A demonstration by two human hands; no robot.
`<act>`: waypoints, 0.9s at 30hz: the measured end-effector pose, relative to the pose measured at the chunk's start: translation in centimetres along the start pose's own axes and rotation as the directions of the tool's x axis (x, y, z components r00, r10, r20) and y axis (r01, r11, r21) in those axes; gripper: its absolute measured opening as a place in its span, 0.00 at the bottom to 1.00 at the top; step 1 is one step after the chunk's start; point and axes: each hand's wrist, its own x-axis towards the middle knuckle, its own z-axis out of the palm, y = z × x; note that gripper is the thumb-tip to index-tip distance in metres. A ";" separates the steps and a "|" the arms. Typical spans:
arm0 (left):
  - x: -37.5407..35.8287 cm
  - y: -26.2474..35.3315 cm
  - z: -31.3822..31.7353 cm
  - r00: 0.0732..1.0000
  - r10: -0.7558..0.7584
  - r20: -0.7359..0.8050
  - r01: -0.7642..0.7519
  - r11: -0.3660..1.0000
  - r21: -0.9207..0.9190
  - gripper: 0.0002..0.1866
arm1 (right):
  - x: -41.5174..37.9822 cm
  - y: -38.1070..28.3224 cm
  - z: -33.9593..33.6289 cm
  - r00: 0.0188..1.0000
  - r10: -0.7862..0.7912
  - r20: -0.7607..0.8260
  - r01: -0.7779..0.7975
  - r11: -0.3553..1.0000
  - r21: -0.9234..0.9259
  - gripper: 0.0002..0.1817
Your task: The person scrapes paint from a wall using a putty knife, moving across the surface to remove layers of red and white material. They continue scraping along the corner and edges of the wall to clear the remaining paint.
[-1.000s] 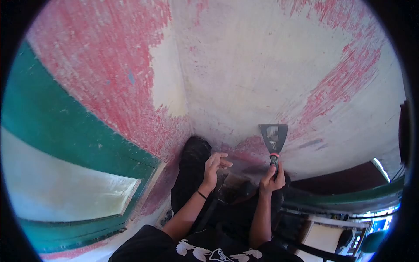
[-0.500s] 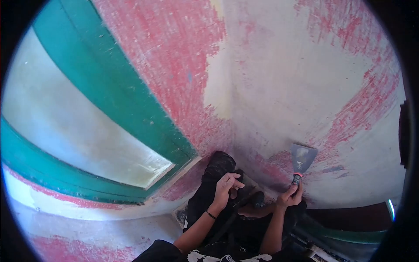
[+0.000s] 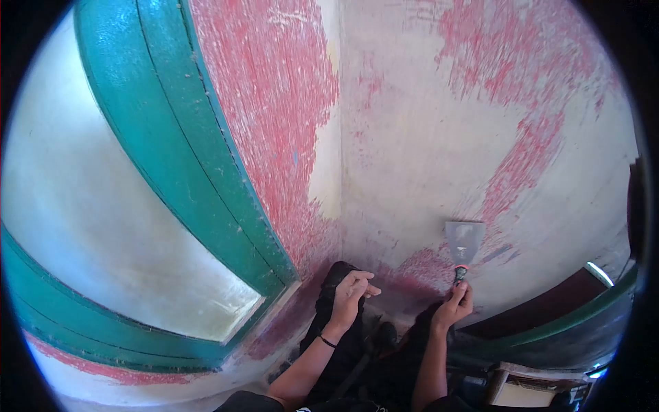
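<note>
A putty knife (image 3: pixel 465 239) with a wide grey blade and a dark handle with a red collar is upright in my right hand (image 3: pixel 453 307). My right fingers are closed around the handle, and the blade overlaps the wall (image 3: pixel 412 158) beside a patch of red paint (image 3: pixel 516 161). Over my dark-clothed knee, my left hand (image 3: pixel 351 296) hovers with nothing in it, its fingers loosely bent and apart. A dark band (image 3: pixel 328 340) circles my left wrist.
Left of the corner, a green wooden frame (image 3: pixel 171 123) surrounds a pale panel (image 3: pixel 130 206). Streaky red paint (image 3: pixel 268 89) covers the wall beside it. At lower right are a green-edged dark object (image 3: pixel 549 329) and a wooden piece of furniture (image 3: pixel 498 384).
My view has turned and tilted, shifting the wall corner leftward. The putty knife appears slightly lower and more upright, still in my right hand. My left hand stays near my knee.
</note>
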 end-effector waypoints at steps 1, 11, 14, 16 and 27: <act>0.4 0.3 0.3 0.998 0.022 0.052 -0.023 1.000 0.003 0.18 | -1.0 -1.2 0.7 0.995 0.096 -0.014 -0.094 0.992 0.085 0.13; 5.4 2.8 -0.3 0.964 0.245 0.100 -0.262 0.940 0.219 0.25 | -8.8 -2.3 8.6 0.778 0.027 0.627 -0.214 0.951 0.224 0.20; 6.8 5.4 -1.4 0.937 0.340 -0.084 -0.294 0.893 0.341 0.19 | -8.9 -3.4 13.2 0.625 -0.068 0.778 -0.296 0.901 0.316 0.31; 7.9 8.1 -1.3 0.853 0.467 -0.231 -0.374 0.857 0.353 0.16 | -8.8 -2.6 16.5 0.559 -0.152 0.815 -0.291 0.884 0.365 0.32; 5.8 3.2 -7.7 0.611 0.528 -0.590 -0.046 0.768 0.639 0.19 | -15.6 2.3 15.3 0.534 -0.245 0.809 -0.167 0.908 0.385 0.27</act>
